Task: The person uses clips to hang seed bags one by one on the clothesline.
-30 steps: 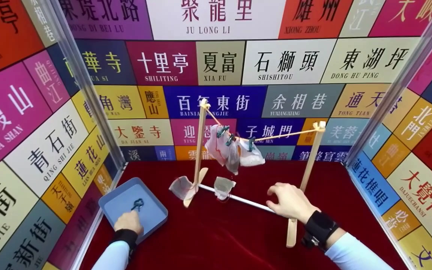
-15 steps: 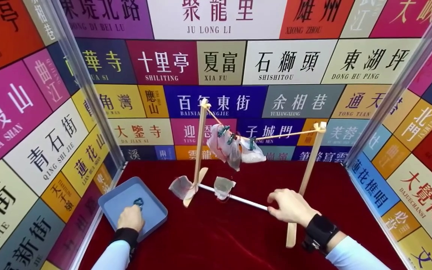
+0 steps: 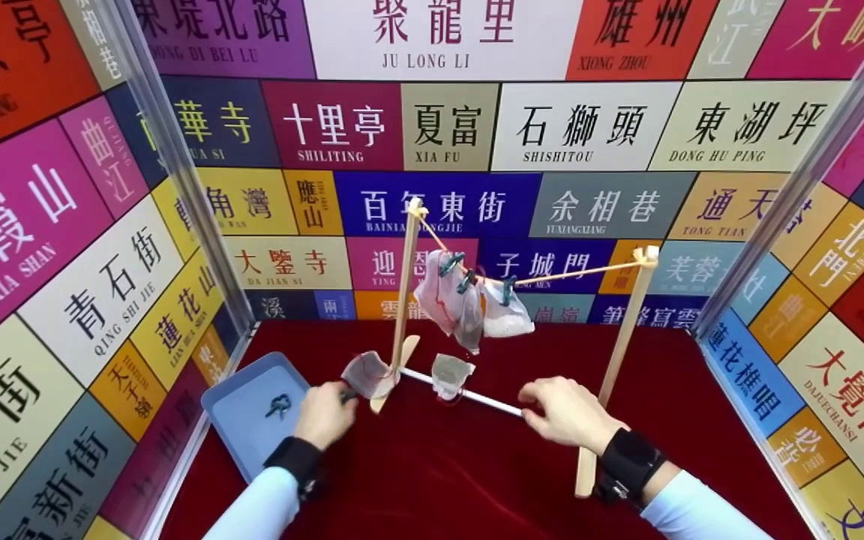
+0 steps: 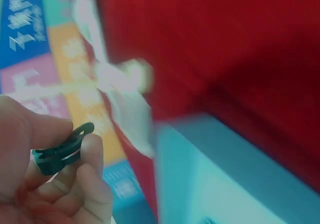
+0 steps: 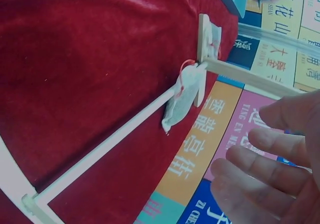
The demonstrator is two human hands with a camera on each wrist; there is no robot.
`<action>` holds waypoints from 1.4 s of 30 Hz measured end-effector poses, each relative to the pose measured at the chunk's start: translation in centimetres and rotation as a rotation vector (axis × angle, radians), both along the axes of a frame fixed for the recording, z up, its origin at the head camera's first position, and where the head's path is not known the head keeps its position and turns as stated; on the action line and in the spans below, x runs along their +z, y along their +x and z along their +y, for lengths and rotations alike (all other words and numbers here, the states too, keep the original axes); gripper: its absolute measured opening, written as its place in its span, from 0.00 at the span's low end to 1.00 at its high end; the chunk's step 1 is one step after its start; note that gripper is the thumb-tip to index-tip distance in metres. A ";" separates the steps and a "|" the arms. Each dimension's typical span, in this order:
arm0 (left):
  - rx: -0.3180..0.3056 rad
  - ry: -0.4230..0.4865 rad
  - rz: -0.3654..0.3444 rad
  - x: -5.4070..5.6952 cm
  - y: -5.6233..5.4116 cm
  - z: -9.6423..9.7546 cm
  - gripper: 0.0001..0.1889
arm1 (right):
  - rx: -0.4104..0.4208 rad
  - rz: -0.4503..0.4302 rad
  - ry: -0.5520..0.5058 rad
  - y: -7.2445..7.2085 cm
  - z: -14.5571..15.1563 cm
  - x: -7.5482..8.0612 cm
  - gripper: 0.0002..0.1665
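My left hand, just past the tray's right side, pinches a small dark green clip between thumb and fingers. Close ahead of it, a small sheer white bag with red thread lies at the left foot of a wooden stand. Another such bag lies across the white rod low on the stand. My right hand hovers by the rod's right end, fingers loosely spread and holding nothing. Overhead, several sheer bags hang by green clips from the sagging string.
A blue-grey tray stands at the left with one more green clip in it. Two upright posts carry the string, the left post and the right post. Panels of printed signs surround the red cloth.
My left hand has come out of the tray with a green clip and moved right toward the bag at the stand's foot. My right hand has shifted slightly left.
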State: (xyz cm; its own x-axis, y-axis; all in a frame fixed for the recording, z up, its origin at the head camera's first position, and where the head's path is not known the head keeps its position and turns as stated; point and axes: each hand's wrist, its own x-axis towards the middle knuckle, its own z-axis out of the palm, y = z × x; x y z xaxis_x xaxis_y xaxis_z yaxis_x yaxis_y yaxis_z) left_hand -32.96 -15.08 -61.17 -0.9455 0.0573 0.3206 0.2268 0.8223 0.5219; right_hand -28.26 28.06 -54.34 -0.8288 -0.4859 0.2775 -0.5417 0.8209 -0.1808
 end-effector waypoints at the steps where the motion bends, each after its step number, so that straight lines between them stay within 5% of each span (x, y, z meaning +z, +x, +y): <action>1: -0.028 0.017 0.008 0.5 0.0 0.9 0.03 | 0.002 0.001 -0.001 0.0 -0.2 0.1 0.07; 5: -0.163 0.106 -0.067 2.4 0.2 4.6 0.05 | 0.042 0.007 -0.027 -0.2 -1.1 0.2 0.11; 16: -0.598 0.482 -0.609 5.6 0.8 13.2 0.09 | 0.221 0.081 -0.051 -0.4 -3.1 -0.1 0.34; 23: -0.710 0.650 -0.842 6.0 1.1 15.7 0.08 | 0.332 0.216 0.001 -0.7 -2.5 -0.4 0.18; 28: -0.605 0.756 -0.871 4.9 0.3 16.6 0.09 | 0.277 0.232 0.080 -0.9 -1.1 0.0 0.14; 32: -0.384 0.850 -0.817 3.4 -1.1 17.2 0.10 | 0.185 0.163 0.129 -1.2 0.6 0.3 0.14; 37: -0.117 0.786 -0.744 1.3 -2.9 17.3 0.21 | 0.103 0.089 0.187 -1.5 2.2 0.7 0.19; 42: -0.043 0.856 -0.779 -1.0 -4.2 17.8 0.30 | 0.141 0.091 0.206 -1.8 2.7 1.3 0.19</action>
